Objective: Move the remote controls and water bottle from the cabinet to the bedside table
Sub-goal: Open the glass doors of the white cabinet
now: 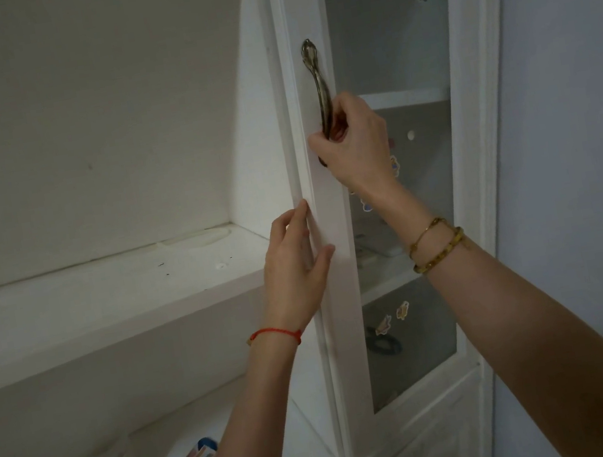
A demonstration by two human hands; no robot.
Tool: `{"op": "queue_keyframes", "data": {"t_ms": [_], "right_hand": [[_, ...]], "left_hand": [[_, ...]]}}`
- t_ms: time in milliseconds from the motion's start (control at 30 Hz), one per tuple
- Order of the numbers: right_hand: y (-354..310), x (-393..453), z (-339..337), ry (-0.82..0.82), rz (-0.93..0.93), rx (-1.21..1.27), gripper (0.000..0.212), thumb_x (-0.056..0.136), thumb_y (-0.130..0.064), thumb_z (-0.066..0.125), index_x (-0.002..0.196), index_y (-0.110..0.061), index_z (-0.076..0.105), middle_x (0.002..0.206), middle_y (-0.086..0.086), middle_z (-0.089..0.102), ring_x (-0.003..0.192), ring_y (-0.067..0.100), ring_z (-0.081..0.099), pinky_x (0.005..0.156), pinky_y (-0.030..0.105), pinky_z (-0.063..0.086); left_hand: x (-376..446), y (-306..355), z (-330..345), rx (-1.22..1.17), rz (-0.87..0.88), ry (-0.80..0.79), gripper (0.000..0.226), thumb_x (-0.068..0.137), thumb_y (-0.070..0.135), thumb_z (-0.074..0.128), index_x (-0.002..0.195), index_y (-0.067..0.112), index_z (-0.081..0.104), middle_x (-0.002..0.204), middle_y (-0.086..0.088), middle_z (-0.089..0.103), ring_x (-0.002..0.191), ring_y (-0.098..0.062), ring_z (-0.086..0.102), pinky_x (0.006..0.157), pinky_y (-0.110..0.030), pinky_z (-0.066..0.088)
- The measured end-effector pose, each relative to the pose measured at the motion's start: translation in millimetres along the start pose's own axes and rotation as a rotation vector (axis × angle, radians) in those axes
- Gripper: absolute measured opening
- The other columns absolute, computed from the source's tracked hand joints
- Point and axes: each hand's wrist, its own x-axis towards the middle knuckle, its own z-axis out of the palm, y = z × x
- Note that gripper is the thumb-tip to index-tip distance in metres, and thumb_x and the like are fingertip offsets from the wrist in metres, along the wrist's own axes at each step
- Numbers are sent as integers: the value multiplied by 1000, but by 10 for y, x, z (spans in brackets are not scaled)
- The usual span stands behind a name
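Two hands, one cabinet door [346, 300], one metal handle [319, 81] — three bracelets (two gold, one red).

Your single head camera looks forward and slightly upward, close to a white cabinet door [333, 223] that fills the centre and right of the frame. An open shelf [104, 297] runs across the left; your forearms enter from the bottom.

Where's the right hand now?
Centre of the head view, the right hand grips the lower end of the door handle, above the left hand.
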Motion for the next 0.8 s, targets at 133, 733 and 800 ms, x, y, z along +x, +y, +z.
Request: {"op": "queue_keyframes", "data": {"t_ms": [133,733,800], "right_hand": [[-23,-21,-10,15,2,-1,22,76,-7,65,73,-11,44,68,-5,40,58,2,32,59,10,36],[-91,-387,-846,9,-99,-171,15,91,-20,58,102,-15,50,102,-2,46,87,8,47,79,17,43],[-99,-468,-908,-20,-125,-228,38,93,-27,56,126,-10,48,120,4,46,106,14,49,94,28,48]], "left_hand": [[-8,-40,16,-51,3,0,64,90,17,64,148,16,36,138,-2,44,121,-15,52,103,-36,49],[-293,371,218,-282,183,82,45,89,14,63,134,9,56,115,-1,65,98,-15,65,90,-34,55],[-323,419,241,-310,196,90,45,90,15,64,134,10,56,119,-2,65,105,-13,64,92,-37,54]]}}
